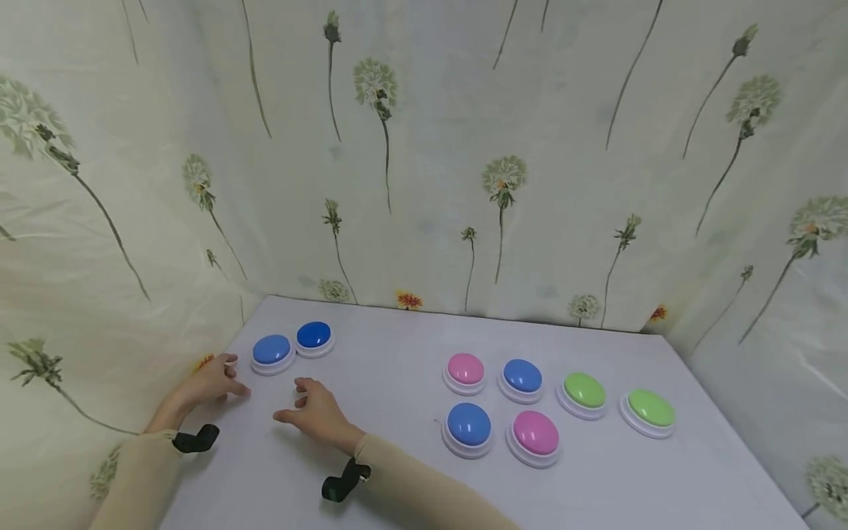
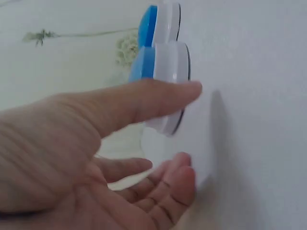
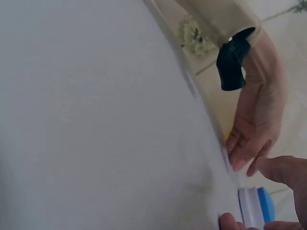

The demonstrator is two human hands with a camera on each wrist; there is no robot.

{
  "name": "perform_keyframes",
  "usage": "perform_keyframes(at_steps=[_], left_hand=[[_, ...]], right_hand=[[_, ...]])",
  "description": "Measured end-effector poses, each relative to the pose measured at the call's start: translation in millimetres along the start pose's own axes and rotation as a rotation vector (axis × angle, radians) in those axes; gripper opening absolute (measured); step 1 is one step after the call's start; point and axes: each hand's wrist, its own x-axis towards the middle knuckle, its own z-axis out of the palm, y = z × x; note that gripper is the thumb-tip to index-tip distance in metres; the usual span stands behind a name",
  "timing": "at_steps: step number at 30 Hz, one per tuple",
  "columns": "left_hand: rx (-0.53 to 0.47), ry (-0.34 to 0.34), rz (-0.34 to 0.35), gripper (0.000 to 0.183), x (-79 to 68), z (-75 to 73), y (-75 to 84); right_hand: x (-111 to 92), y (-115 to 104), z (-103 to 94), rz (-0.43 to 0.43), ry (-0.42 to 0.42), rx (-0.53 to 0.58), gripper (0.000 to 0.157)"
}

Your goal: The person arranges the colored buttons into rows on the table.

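Two blue push buttons on white round bases stand side by side at the table's far left corner: a lighter one [image 1: 271, 350] and a darker one [image 1: 314, 335]. My left hand [image 1: 210, 379] hovers just left of and in front of the lighter button, thumb and fingers apart and holding nothing. In the left wrist view the thumb passes in front of that button [image 2: 168, 62]. My right hand [image 1: 319, 414] is over the table in front of the pair, fingers loosely bent with nothing between them. The right wrist view shows part of a blue button [image 3: 253, 206] beyond its fingers.
On the right half of the white table [image 1: 397, 346] sit more push buttons: two pink [image 1: 466, 369] [image 1: 536, 433], two blue [image 1: 523, 376] [image 1: 469, 425] and two green [image 1: 584, 390] [image 1: 651, 408]. A dandelion-print curtain [image 1: 430, 147] surrounds the table's back and sides.
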Motion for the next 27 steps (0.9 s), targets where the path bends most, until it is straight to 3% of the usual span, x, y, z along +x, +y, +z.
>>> perform_keyframes(at_steps=[5,10,18,27], left_hand=[[-0.009,0.011,0.045,0.095,9.0,-2.8,-5.6],[-0.006,-0.003,0.098,0.094,18.3,0.8,-7.4],[0.002,0.027,0.13,0.101,43.0,11.9,-9.9],[0.038,0.096,0.091,0.098,44.5,17.9,-3.6]], right_hand=[[28.5,0.2,7.1,0.004,-0.005,-0.004,0.078],[44.4,2.3,5.5,0.078,-0.052,0.078,0.084],[50.7,12.7,2.0,0.11,-0.09,0.219,0.087],[46.9,11.9,-0.6,0.068,-0.095,0.2,0.081]])
